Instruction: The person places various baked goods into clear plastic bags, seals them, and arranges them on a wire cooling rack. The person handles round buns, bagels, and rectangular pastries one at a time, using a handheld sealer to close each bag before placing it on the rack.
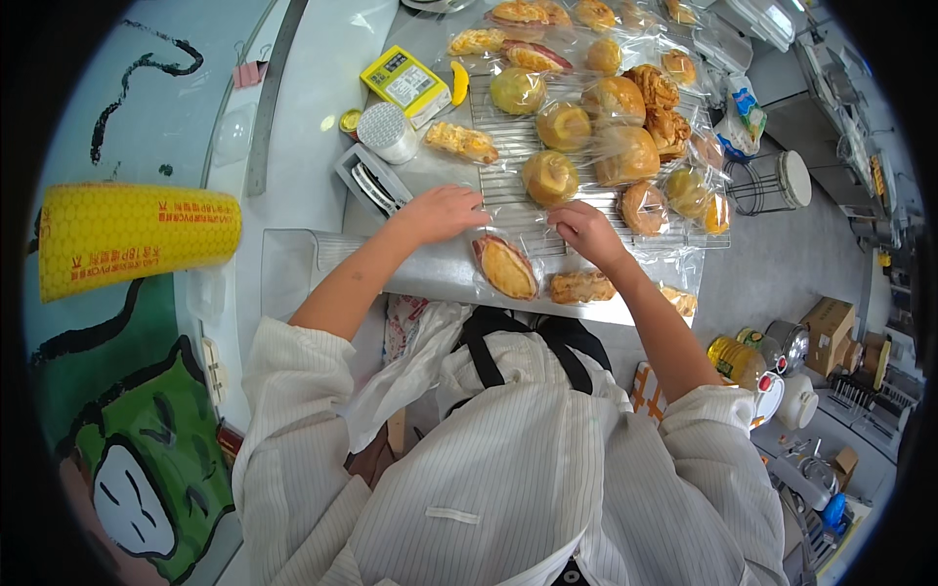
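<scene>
An oval bread roll (507,268) with a golden top and a reddish rim lies in a clear plastic bag (506,223) near the counter's front edge. My left hand (443,212) is at the left corner of the bag's upper end, fingers bent onto the film. At the opposite corner, my right hand (586,231) pinches with curled fingers; the thin film there is hard to make out. Just beyond my hands, a round wrapped bun (550,178) rests on a wire cooling rack (506,176). Close to my right wrist lies a wrapped oblong pastry (582,287).
Several bagged breads crowd the rack and the counter behind it. Left of them are a yellow box (405,84), a white tub (387,132), a grey holder (372,179) and an unwrapped-looking pastry (461,142). A yellow cling-film roll (139,238) is farther left. A round stool (793,179) stands right.
</scene>
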Action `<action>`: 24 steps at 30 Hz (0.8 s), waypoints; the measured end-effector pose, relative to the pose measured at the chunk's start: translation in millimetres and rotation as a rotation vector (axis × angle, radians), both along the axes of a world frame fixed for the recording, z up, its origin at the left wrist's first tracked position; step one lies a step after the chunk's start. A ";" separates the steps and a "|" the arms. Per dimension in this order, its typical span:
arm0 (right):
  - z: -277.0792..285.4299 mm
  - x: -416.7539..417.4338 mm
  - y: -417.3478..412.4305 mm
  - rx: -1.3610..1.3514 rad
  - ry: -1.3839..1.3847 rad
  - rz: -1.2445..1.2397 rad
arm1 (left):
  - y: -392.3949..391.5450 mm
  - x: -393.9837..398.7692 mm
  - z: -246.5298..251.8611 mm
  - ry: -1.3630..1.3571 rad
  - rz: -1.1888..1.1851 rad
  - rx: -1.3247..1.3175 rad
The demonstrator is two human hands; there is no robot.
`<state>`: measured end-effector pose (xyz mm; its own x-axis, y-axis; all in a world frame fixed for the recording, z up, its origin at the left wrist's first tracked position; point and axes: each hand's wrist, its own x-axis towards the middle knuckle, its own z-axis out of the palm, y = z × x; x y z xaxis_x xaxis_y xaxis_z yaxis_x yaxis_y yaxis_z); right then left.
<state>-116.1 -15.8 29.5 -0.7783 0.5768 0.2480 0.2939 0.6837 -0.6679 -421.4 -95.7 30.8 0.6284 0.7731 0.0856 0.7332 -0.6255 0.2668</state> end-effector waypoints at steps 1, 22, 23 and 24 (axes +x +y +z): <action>-0.7 0.9 0.8 -0.019 -0.010 -0.004 | 0.2 -0.5 -1.2 -0.007 0.000 -0.006; 15.4 -26.0 0.1 -0.364 -0.207 -0.328 | 6.4 11.0 -4.8 -0.368 0.428 -0.428; 12.8 -26.8 -0.7 -0.352 -0.191 -0.327 | 4.3 11.4 -9.2 -0.306 0.435 -0.360; 11.0 -27.0 -1.3 -0.290 -0.201 -0.300 | 1.9 15.1 -7.5 -0.243 0.440 -0.291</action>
<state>-143.2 -17.1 40.5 -0.5823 0.8073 -0.0962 0.5939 0.3416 -0.7284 -406.3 -93.8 23.3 0.2317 0.9704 -0.0679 0.8035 -0.1516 0.5757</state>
